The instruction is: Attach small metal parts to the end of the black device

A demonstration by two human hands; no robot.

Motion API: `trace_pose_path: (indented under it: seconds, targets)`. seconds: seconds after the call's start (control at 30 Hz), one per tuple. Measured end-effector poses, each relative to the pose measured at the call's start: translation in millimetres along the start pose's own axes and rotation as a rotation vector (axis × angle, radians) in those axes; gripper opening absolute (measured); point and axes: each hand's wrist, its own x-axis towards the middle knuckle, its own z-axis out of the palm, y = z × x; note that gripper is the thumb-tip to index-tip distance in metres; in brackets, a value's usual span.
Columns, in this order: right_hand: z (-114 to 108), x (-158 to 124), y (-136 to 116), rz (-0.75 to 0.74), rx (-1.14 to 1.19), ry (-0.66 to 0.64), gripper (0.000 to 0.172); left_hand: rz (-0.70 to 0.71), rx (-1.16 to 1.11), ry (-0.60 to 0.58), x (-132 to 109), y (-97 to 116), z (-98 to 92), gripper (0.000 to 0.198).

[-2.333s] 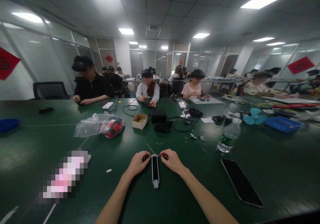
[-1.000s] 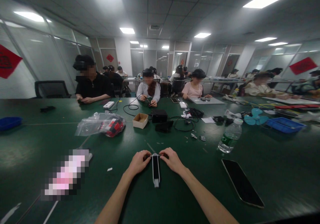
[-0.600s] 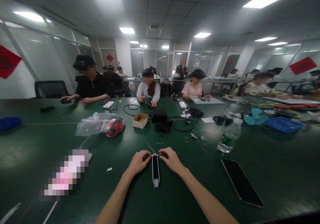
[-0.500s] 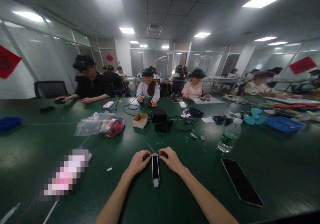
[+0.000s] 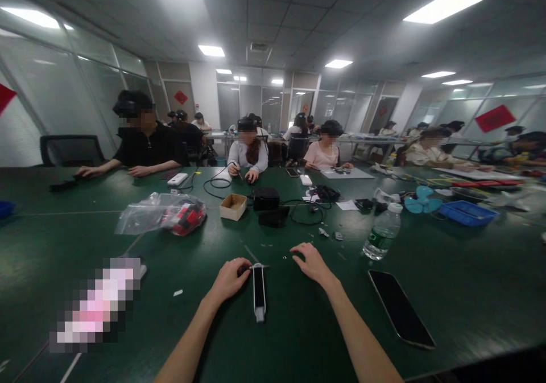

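Observation:
A narrow black device with a pale rim (image 5: 258,289) lies lengthwise on the green table (image 5: 298,337) in front of me. My left hand (image 5: 230,278) curls against its far left end, fingers pinched at the top corner. My right hand (image 5: 310,261) has come off the device and reaches forward to the right of it, fingers spread above the table near a tiny part (image 5: 284,256). A thin metal rod (image 5: 249,253) lies just beyond the device.
A dark phone (image 5: 400,308) lies to my right, a water bottle (image 5: 381,233) beyond it. A plastic bag with red parts (image 5: 164,214), a small cardboard box (image 5: 232,206), black boxes and cables sit mid-table. Several people work along the far side. A blue tray (image 5: 468,212) stands at right.
My right hand has let go of the device's far end and moved forward and to the right, fingers opening. The left hand stays at the device. The view has shifted slightly.

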Motion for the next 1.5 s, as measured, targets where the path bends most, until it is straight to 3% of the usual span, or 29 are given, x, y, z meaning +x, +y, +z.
trace_pose_path:
  seconds: [0.3,0.63,1.0,1.27,1.5]
  targets:
    - [25.8,1.0,-18.6,0.025,-0.021,-0.018,0.026,0.023,-0.023,0.029,-1.0,-0.3,1.8,0.022]
    - [24.2,4.5,-21.5,0.143,-0.017,-0.044,0.020,-0.007,0.005,0.005,-1.7,3.4,-1.0,0.021]
    - [20.0,-1.5,-34.2,0.069,0.103,0.024,0.023,-0.003,0.011,0.015,-2.9,6.9,-2.8,0.021]
    - [36.9,-3.1,-53.6,-0.055,0.231,0.007,0.018,0.003,0.003,0.021,-1.4,1.8,1.7,0.020]
    - [42.4,-5.1,-61.2,-0.098,0.192,-0.008,0.017,0.003,0.014,0.021,-0.5,2.3,1.8,0.020]
